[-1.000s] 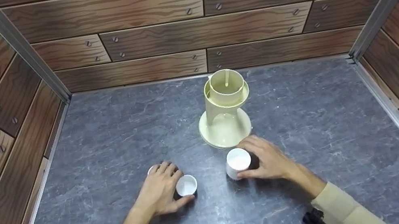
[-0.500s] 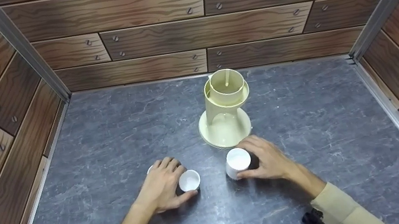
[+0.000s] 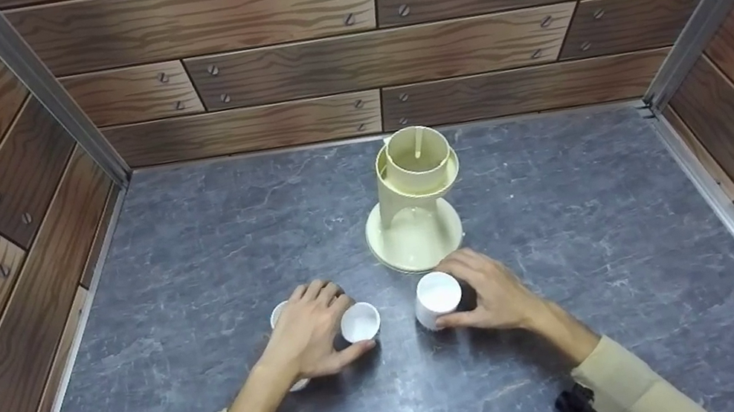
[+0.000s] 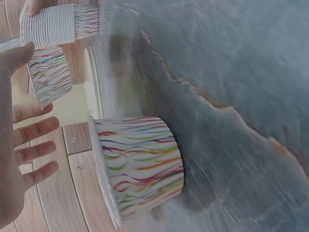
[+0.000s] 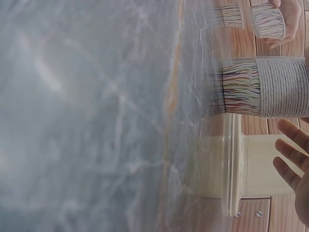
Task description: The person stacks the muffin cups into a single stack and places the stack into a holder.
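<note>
In the left hand [image 3: 310,334], pinched above the tabletop [image 3: 214,240], hold the striped paper cup [image 3: 360,323] with light pressure to spare its likely thin wall, and steady the upright paper-cup stack [image 3: 438,294], grasped nearby in the right hand [image 3: 492,292].

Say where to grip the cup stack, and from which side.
Probably across its ribbed rims, from the right: the stack stands upright and narrows below those rims, while the left hand holds a cup on its left.
</note>
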`<state>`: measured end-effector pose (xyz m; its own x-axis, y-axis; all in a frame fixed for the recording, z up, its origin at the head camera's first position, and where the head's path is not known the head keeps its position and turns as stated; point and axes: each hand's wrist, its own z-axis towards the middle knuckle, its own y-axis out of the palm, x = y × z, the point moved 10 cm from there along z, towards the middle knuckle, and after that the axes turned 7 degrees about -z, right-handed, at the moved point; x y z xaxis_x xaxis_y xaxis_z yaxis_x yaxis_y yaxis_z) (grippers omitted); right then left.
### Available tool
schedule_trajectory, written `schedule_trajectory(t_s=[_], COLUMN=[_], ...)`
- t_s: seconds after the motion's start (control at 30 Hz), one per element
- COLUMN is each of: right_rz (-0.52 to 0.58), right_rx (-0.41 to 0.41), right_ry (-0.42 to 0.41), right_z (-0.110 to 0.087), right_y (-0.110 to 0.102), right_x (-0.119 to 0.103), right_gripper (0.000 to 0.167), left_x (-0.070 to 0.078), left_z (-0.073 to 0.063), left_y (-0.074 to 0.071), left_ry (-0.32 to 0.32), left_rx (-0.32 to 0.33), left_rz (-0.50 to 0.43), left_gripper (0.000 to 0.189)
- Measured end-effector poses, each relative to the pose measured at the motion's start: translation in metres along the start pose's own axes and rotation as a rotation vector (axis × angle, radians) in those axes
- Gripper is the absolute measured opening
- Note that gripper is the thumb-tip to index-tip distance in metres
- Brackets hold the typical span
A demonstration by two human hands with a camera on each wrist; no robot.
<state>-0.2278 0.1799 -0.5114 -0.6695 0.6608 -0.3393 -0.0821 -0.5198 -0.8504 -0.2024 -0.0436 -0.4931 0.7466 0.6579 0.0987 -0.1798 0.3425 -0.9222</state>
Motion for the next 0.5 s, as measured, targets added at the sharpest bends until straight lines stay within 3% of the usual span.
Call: schedule_trajectory(t_s=[0.23,0.5], right_rz=[-0.002,0.001], right_rx=[0.014,0.009], right_ry=[-0.004,0.001], right_z=[-0.001,-0.001], right_y=[-0.001,0.0], right_x=[-0.001,-0.001], right_gripper=[0.071,0.07], left_x=[0.001,0.007], left_z=[0.006,0.016], left_y=[-0.002,-0.008], left_ry=[-0.026,0.004], left_rx=[-0.007,0.022], left_rz=[-0.063,-0.048], left_gripper=[0.059,0.058])
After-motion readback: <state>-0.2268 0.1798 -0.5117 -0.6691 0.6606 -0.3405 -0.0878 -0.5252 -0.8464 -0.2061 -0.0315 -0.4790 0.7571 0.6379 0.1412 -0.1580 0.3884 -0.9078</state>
